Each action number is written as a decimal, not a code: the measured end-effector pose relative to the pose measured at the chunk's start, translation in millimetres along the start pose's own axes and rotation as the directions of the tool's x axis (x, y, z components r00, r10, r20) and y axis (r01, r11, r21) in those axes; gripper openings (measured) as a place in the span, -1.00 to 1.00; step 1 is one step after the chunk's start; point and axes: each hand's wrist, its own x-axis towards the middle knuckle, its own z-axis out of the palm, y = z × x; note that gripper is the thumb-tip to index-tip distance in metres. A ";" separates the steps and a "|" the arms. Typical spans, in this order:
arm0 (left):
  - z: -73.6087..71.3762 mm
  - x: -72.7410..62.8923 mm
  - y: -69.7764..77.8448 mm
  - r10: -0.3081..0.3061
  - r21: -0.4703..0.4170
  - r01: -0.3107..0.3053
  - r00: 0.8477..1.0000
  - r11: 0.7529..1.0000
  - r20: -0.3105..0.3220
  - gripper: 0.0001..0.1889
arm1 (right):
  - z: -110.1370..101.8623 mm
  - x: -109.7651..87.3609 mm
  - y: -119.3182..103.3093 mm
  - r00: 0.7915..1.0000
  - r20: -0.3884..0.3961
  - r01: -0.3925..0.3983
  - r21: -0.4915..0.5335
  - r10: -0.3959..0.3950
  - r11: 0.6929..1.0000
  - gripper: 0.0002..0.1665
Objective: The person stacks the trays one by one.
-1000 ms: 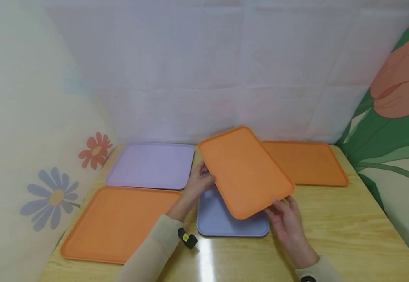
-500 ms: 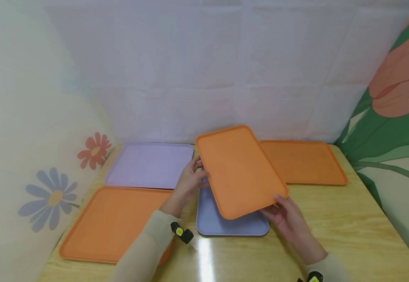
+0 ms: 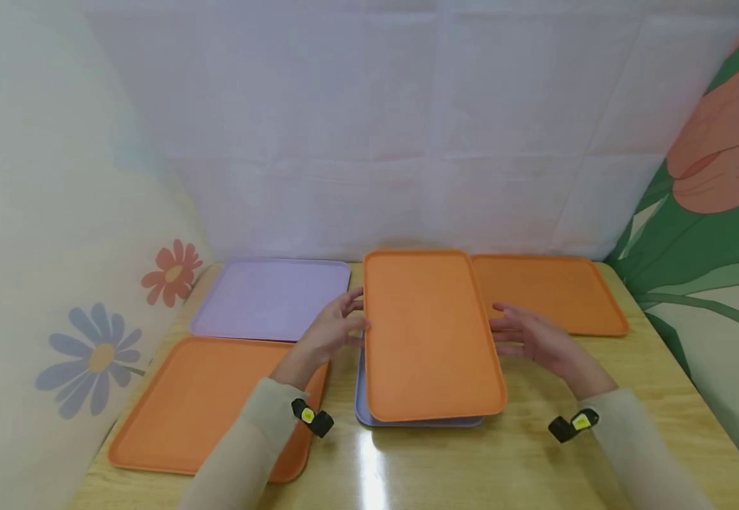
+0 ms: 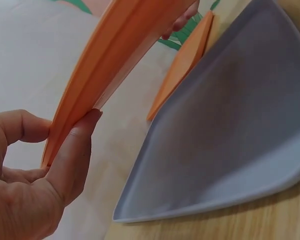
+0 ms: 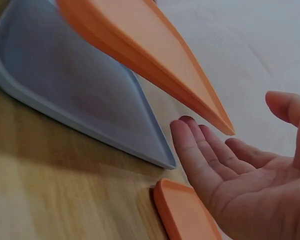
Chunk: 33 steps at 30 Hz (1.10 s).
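An orange tray [image 3: 433,336] is held in the air over a blue-grey tray [image 4: 225,120], which lies on the table mostly covered in the head view. My left hand [image 3: 331,329] pinches the orange tray's left edge, thumb on one face and fingers on the other, as the left wrist view [image 4: 40,175] shows. Beside the right edge is my right hand [image 3: 531,340], palm up, fingers stretched out close to the rim and thumb held apart. Whether its fingertips touch the tray, I cannot tell.
A lilac tray [image 3: 273,297] lies at the back left, with another orange tray [image 3: 210,404] in front of it. A further orange tray [image 3: 554,294] is at the back right. The wooden table [image 3: 637,411] meets a white cloth [image 3: 401,142] behind.
The held orange tray has turned from slanted to nearly straight and come lower and nearer. My right hand has let go of its near right corner and moved up along the right side.
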 end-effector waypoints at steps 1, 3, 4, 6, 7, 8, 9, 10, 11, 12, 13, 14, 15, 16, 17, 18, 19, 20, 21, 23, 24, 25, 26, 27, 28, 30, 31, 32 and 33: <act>-0.3 -0.2 -0.6 -0.007 0.009 0.006 1.000 1.000 0.007 -0.18 | -0.9 2.9 -1.7 1.000 0.000 -0.005 -0.010 0.005 1.000 -0.15; -0.8 -0.5 -1.7 -0.016 0.027 0.016 1.000 1.000 0.023 -0.17 | -2.0 8.3 -2.9 1.000 0.002 -0.012 -0.030 0.012 0.999 -0.17; -0.9 -0.6 -2.5 -0.022 0.033 0.021 0.999 0.999 0.027 -0.17 | -1.8 10.7 -2.9 1.000 0.003 -0.015 -0.032 0.015 0.999 -0.18; -1.4 0.2 -4.4 -0.029 0.038 0.028 0.999 0.999 0.035 -0.16 | -0.8 15.0 -1.7 1.000 -0.001 -0.025 -0.023 0.025 0.999 -0.21; -1.8 0.8 -5.3 -0.031 0.041 0.029 0.999 0.999 0.039 -0.17 | -0.2 16.9 -0.8 1.000 0.000 -0.025 -0.017 0.025 1.000 -0.22; -2.4 1.3 -6.1 -0.033 0.041 0.032 0.999 0.999 0.042 -0.16 | 0.6 18.6 0.0 1.000 0.000 -0.027 -0.004 0.027 1.000 -0.24; -2.9 1.9 -6.8 -0.038 0.042 0.036 0.998 0.998 0.041 -0.16 | 1.7 20.0 0.8 1.000 -0.003 -0.030 0.015 0.030 0.999 -0.26; -3.5 2.3 -7.5 -0.044 0.041 0.042 0.998 0.998 0.040 -0.16 | 2.5 21.1 1.4 1.000 -0.003 -0.031 0.030 0.031 0.999 -0.26; -4.3 2.8 -8.1 -0.047 0.042 0.045 0.998 0.998 0.042 -0.16 | 3.3 22.1 2.1 0.999 -0.006 -0.033 0.044 0.034 0.998 -0.28; -5.2 3.3 -8.5 -0.047 0.047 0.045 0.998 0.998 0.046 -0.16 | 4.1 22.8 2.6 0.999 -0.007 -0.033 0.052 0.033 0.998 -0.28; -6.2 4.0 -8.9 -0.047 0.053 0.044 0.998 0.998 0.051 -0.16 | 4.5 23.2 3.1 0.999 -0.010 -0.033 0.056 0.033 0.998 -0.28; -7.1 4.7 -9.3 -0.049 0.054 0.046 0.997 0.997 0.055 -0.16 | 4.9 23.7 3.6 0.999 -0.018 -0.036 0.062 0.038 0.997 -0.27; -7.9 5.5 -9.7 -0.051 0.057 0.048 0.997 0.997 0.060 -0.16 | 5.1 24.1 4.1 0.999 -0.024 -0.038 0.062 0.040 0.997 -0.26; -8.5 6.4 -9.8 -0.053 0.056 0.050 0.996 0.997 0.065 -0.16 | 5.4 24.4 4.6 0.999 -0.031 -0.039 0.060 0.041 0.997 -0.25; -9.2 7.2 -9.8 -0.055 0.057 0.051 0.996 0.997 0.070 -0.16 | 5.6 24.7 5.1 0.998 -0.037 -0.040 0.058 0.042 0.998 -0.24; -9.8 8.2 -9.9 -0.055 0.056 0.051 0.996 0.997 0.077 -0.16 | 5.7 25.1 5.7 0.998 -0.043 -0.043 0.057 0.045 0.997 -0.22; -10.4 8.7 -9.9 -0.059 0.050 0.055 0.995 0.997 0.082 -0.17 | 6.3 25.6 6.2 0.998 -0.046 -0.045 0.058 0.048 0.997 -0.21; -11.0 9.1 -9.6 -0.059 0.044 0.055 0.994 0.997 0.087 -0.17 | 6.9 26.1 6.8 0.998 -0.048 -0.047 0.060 0.050 0.997 -0.20; -11.4 9.5 -9.3 -0.060 0.042 0.056 0.994 0.998 0.091 -0.17 | 7.4 26.6 7.5 0.997 -0.049 -0.049 0.062 0.052 0.997 -0.19; -12.1 9.5 -7.5 -0.062 0.041 0.058 0.993 0.997 0.100 -0.17 | 8.5 27.5 8.8 0.997 -0.052 -0.052 0.067 0.056 0.996 -0.18; -12.4 9.4 -6.5 -0.064 0.041 0.060 0.993 0.997 0.104 -0.18 | 9.2 28.0 9.5 0.997 -0.054 -0.053 0.068 0.057 0.996 -0.17; -12.5 9.3 -5.7 -0.066 0.040 0.062 0.992 0.997 0.108 -0.18 | 9.9 28.4 10.3 0.997 -0.057 -0.052 0.066 0.056 0.996 -0.17; -12.8 9.1 -4.8 -0.068 0.043 0.063 0.992 0.997 0.110 -0.18 | 10.6 28.8 10.8 0.996 -0.064 -0.053 0.064 0.057 0.997 -0.17; -13.2 9.5 -4.9 -0.072 0.047 0.067 0.991 0.997 0.111 -0.18 | 11.3 29.4 11.3 0.996 -0.070 -0.054 0.063 0.058 0.997 -0.17; -13.5 9.9 -5.0 -0.074 0.053 0.068 0.991 0.996 0.112 -0.18 | 12.3 29.6 11.6 0.995 -0.078 -0.055 0.063 0.060 0.996 -0.17; -14.4 12.0 -7.2 -0.078 0.066 0.072 0.991 0.995 0.109 -0.18 | 14.1 30.8 12.4 0.994 -0.094 -0.056 0.057 0.061 0.997 -0.17; -15.0 13.2 -9.0 -0.077 0.076 0.070 0.991 0.995 0.107 -0.18 | 15.0 31.5 12.8 0.993 -0.099 -0.056 0.057 0.061 0.997 -0.17; -15.5 14.2 -10.4 -0.078 0.089 0.069 0.992 0.994 0.100 -0.19 | 15.9 32.2 13.2 0.993 -0.105 -0.055 0.056 0.061 0.997 -0.17; -15.9 15.1 -12.1 -0.080 0.105 0.070 0.992 0.992 0.094 -0.19 | 16.7 33.2 13.9 0.993 -0.107 -0.054 0.056 0.059 0.997 -0.17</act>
